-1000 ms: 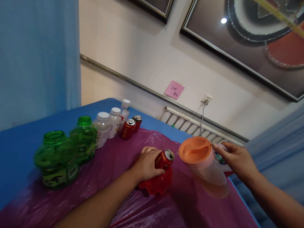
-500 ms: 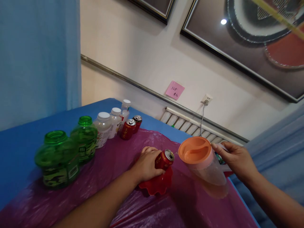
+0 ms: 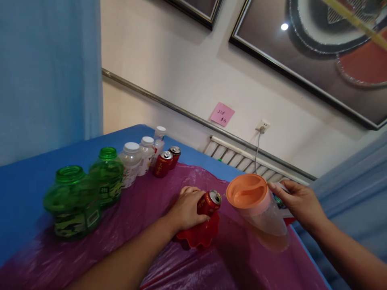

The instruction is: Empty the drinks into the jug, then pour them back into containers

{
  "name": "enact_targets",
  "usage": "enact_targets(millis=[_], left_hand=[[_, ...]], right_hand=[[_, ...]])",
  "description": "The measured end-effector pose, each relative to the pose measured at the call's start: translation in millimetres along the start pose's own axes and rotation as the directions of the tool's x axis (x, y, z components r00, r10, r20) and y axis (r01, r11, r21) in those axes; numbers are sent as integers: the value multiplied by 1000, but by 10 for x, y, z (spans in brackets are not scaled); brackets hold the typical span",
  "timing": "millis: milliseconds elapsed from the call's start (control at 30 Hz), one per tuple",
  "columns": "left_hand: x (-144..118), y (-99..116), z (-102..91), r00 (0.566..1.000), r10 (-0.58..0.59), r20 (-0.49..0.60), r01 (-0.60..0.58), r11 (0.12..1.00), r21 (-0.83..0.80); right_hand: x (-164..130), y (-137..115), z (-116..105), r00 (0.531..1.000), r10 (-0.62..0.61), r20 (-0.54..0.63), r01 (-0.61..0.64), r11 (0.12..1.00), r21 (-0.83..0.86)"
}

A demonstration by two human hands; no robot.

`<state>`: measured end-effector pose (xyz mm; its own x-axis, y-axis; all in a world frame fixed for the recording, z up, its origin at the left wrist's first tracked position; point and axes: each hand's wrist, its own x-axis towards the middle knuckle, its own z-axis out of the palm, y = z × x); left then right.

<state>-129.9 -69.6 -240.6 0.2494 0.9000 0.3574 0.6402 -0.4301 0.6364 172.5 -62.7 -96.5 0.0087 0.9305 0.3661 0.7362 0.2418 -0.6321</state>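
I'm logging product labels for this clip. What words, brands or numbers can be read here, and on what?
Pink sticky note on the wall: handwritten, first line looks like "33" plus a character; too small to be sure.
Red can in the left hand: gold print, blurred, unreadable.
Green bottles: label print blurred.
White bottles and far cans: too small.
Pitcher at the right hand: no text.

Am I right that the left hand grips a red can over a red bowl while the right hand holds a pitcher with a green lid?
Not quite: the lid is orange, not green, as the head view shows. The left hand does grip the red can over the red bowl, and the right hand holds the pitcher by its handle side.
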Motion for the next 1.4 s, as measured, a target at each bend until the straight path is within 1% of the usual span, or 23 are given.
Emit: enact_targets(millis=[167, 567, 800, 1167, 1400], left_hand=[[0, 18, -17, 1000, -12, 14, 12, 1000, 1], [3, -2, -2, 1000, 2, 15, -3, 1000, 14], [-7, 22, -16, 1000, -16, 19, 15, 1000, 25], [-9, -1, -2, 1000, -9, 16, 8, 1000, 12], [-9, -13, 5, 1000, -1, 10, 1, 1000, 12]], right_hand=[[4, -4, -3, 1000, 20, 4, -20, 1000, -8], [8, 32, -7, 1000, 1, 10, -1, 1000, -7], [15, -19, -12, 1000, 19, 17, -19, 1000, -7], [19, 4, -1, 998, 61, 21, -61, 998, 13], [-1, 2, -2, 999, 34, 3, -34, 999, -3]])
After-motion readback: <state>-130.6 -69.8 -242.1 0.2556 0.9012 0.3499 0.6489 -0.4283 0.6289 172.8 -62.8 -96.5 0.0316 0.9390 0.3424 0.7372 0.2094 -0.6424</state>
